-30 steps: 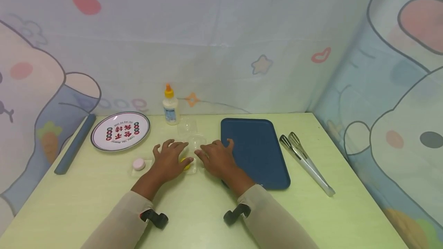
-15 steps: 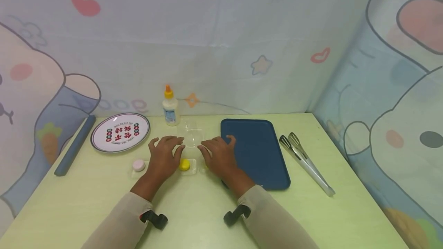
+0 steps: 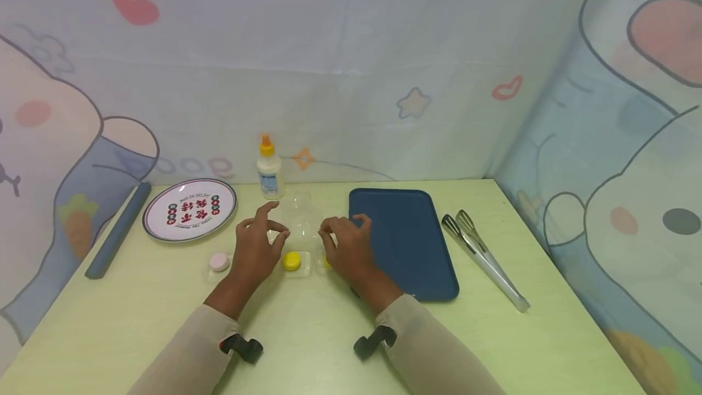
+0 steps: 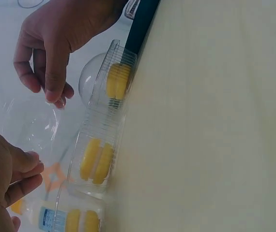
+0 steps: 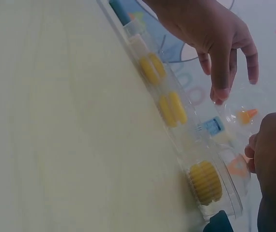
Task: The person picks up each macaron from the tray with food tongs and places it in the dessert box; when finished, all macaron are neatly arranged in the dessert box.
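Observation:
Between my hands hangs a clear dome-shaped plastic lid (image 3: 302, 231). My left hand (image 3: 255, 245) pinches one edge of it with thumb and fingers. The opposite edge is pinched by my right hand (image 3: 348, 244); in the left wrist view the clear lid (image 4: 34, 123) spans the two sets of fingertips. Just nearer to me, a yellow macaron (image 3: 292, 261) sits in a clear plastic base. Another yellow macaron (image 5: 206, 182) stands in its base beneath my right hand. A pink macaron (image 3: 219, 262) lies left of my left hand. The right wrist view shows further yellow macarons (image 5: 152, 68) in the row.
Behind the hands stand a glue bottle (image 3: 269, 169) and another clear plastic piece (image 3: 298, 199). A white plate (image 3: 189, 209) and a grey-blue roll (image 3: 119, 230) lie left. To the right are a dark blue tray (image 3: 403, 242) and metal tongs (image 3: 488, 264).
My left hand shifts slightly left and its index finger lifts. Both hands' fingertips close to a pinch on the clear lid's edges. The yellow macaron is uncovered from behind the left hand.

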`<move>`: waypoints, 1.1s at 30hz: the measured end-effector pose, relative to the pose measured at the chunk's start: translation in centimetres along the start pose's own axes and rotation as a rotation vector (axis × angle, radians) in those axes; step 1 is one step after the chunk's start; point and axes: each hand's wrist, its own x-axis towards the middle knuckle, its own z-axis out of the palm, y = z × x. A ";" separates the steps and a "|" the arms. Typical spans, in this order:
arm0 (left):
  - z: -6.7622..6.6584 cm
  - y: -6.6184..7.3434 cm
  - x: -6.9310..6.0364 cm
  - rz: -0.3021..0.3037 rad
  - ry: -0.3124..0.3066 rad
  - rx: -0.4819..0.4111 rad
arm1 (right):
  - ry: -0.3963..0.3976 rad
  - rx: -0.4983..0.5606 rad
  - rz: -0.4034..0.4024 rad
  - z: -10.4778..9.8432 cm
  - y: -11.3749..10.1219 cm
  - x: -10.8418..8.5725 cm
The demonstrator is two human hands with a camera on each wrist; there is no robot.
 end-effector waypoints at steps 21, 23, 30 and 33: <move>-3.8 -0.6 -2.6 0.075 -0.159 -0.157 | -0.138 0.342 -0.036 -1.0 -1.4 -0.9; -4.0 -0.8 -2.9 0.094 -0.180 -0.168 | -0.156 0.355 -0.029 -1.0 -1.3 -1.0; -3.9 -1.8 -3.2 0.179 -0.188 -0.184 | -0.302 0.378 0.027 -1.6 -1.5 -0.9; -3.9 -2.1 -3.2 0.186 -0.195 -0.181 | -0.371 0.346 0.048 -1.6 -1.5 -0.9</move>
